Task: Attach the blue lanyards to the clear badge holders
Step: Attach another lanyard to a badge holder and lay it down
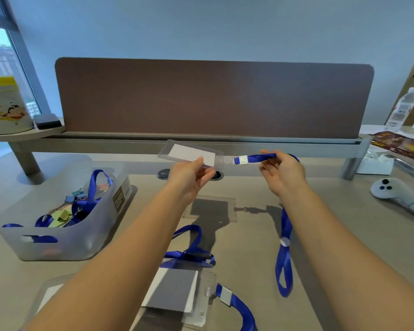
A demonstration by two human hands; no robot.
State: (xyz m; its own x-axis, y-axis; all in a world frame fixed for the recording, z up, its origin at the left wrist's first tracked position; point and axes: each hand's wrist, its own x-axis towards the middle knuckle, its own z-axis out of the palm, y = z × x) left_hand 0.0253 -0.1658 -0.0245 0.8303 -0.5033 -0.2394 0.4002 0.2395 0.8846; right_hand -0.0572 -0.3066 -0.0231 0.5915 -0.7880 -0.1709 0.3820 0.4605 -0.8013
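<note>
Left hand (pixel 193 174) pinches a clear badge holder (pixel 189 154) with a white card inside, held above the bench (pixel 320 223). Right hand (pixel 281 172) grips the blue lanyard (pixel 285 247) just behind its white clip (the loop hangs down to the bench). At the left, a plastic bin (pixel 65 216) holds more blue lanyards and small binder clips.

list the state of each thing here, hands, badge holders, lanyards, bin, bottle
left hand: pinching the raised badge holder
right hand: gripping the lanyard strap
raised badge holder: in the air, card inside, joined to the lanyard clip
lanyard: hanging from right hand
finished badge holders: flat on desk, lanyards attached
bin: open, holds lanyards and clips
water bottle: upright, capped
</note>
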